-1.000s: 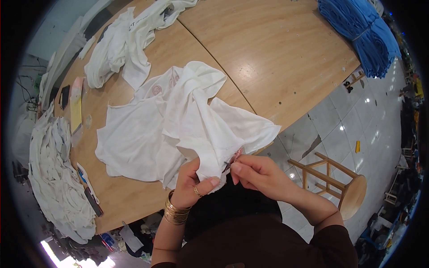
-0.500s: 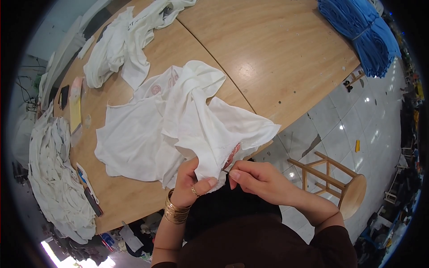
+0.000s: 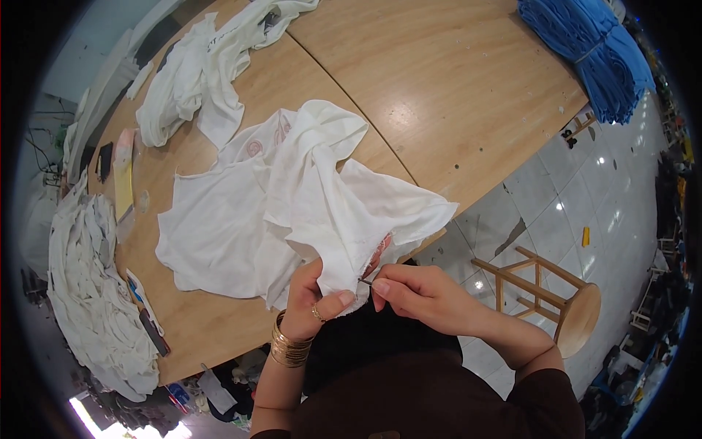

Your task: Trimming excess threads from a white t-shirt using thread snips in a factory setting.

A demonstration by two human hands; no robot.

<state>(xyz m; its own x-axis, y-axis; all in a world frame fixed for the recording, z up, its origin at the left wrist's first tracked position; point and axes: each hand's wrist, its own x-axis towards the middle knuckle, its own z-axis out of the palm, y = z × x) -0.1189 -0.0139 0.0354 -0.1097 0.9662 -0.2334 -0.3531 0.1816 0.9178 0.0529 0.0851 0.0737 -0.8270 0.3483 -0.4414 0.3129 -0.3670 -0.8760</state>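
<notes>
A white cloth garment [image 3: 219,227] with a patch of red print lies bunched on the table, its near end hanging over the edge toward me. My left hand [image 3: 313,301] is closed on that near end, thumb on top, by the raw edge. Opposite it, my right hand [image 3: 417,293] pinches a thin dark pointed tool [image 3: 365,281], whose tip touches the cloth's edge beside my left thumb. Most of the tool is hidden in my fingers, so its exact kind does not show.
More white garments [image 3: 190,80] lie at the far left, with a heap of white cloth pieces [image 3: 95,293] at the left edge. A tied blue cloth bundle [image 3: 592,55] sits at the far right corner. A wooden stool [image 3: 578,322] stands on the tiled floor to the right.
The tool's tip now shows more clearly and reaches a little further left onto the cloth edge. My right hand has shifted only slightly; the left keeps its hold.
</notes>
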